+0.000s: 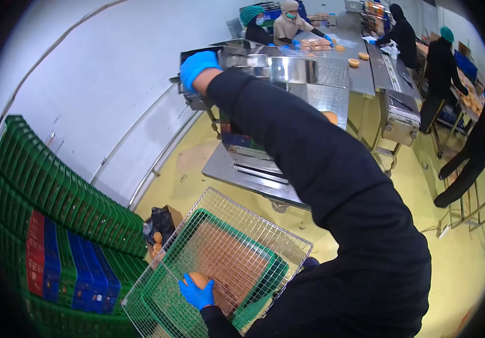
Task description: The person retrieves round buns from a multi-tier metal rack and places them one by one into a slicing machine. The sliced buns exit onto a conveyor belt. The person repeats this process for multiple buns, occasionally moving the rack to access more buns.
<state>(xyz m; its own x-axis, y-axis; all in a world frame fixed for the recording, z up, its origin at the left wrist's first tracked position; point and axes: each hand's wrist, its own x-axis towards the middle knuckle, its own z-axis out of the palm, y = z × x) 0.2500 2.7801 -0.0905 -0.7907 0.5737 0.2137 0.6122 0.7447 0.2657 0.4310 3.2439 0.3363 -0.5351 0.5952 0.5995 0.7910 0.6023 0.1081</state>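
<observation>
My left hand (196, 293), in a blue glove, holds a round brown bun (198, 279) on a wire mesh rack (259, 213). Under the mesh is a green crate (279, 270) with a layer of brown crumbs (236, 249). My right arm reaches across the view in a black sleeve. At its end my right hand (199, 69), also gloved in blue, is at the near-left corner of a steel machine (225, 55). Its fingers are turned away, so what they touch is hidden. Part of another bun (330, 117) shows beside my sleeve on the steel surface.
Green crates (65, 177) are stacked on the left, with blue (84, 270) and red (36, 253) ones among them. A black plastic bag (162, 224) stands behind the rack. Several co-workers stand around a steel table (356, 78) and a conveyor (398, 114). Buns (353, 63) lie on the table.
</observation>
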